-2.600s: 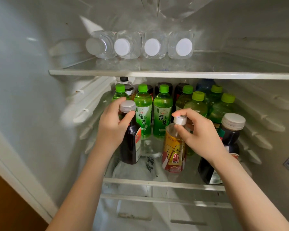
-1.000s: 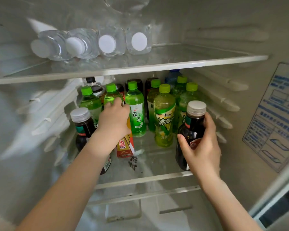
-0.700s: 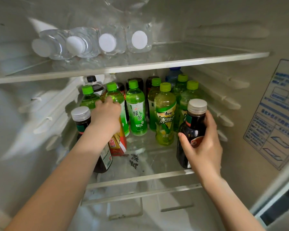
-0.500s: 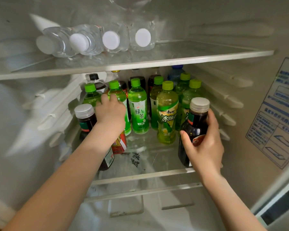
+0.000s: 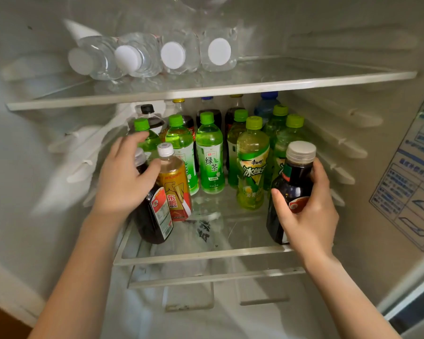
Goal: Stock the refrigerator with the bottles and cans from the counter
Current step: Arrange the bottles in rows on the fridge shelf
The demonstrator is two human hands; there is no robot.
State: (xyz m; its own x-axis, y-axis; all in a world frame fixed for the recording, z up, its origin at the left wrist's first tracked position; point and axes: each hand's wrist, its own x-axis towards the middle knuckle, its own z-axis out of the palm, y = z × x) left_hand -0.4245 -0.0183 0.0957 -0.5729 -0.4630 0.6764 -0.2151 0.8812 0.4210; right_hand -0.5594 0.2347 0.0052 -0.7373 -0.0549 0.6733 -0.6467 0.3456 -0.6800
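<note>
I look into an open refrigerator. On the middle glass shelf (image 5: 201,256), my right hand (image 5: 309,216) grips a dark bottle with a pale cap (image 5: 294,177) at the front right; the bottle stands upright. At the front left stands a second dark bottle (image 5: 154,221), with a gold and red bottle (image 5: 174,189) just behind it. My left hand (image 5: 123,177) is spread over the left dark bottle's neck, thumb beside the gold bottle and fingers straight; it is blurred. Several green tea bottles (image 5: 209,162) fill the back.
A yellow-green tea bottle (image 5: 252,167) stands mid shelf. Clear water bottles (image 5: 174,55) lie side by side on the upper shelf (image 5: 206,92). Bare glass shows at the shelf's front middle. A label sticker (image 5: 411,167) is on the right wall. Another shelf rim (image 5: 216,277) lies below.
My left hand has let go of the gold bottle's top and moved left over the dark bottle. The right hand keeps its grip on the right dark bottle.
</note>
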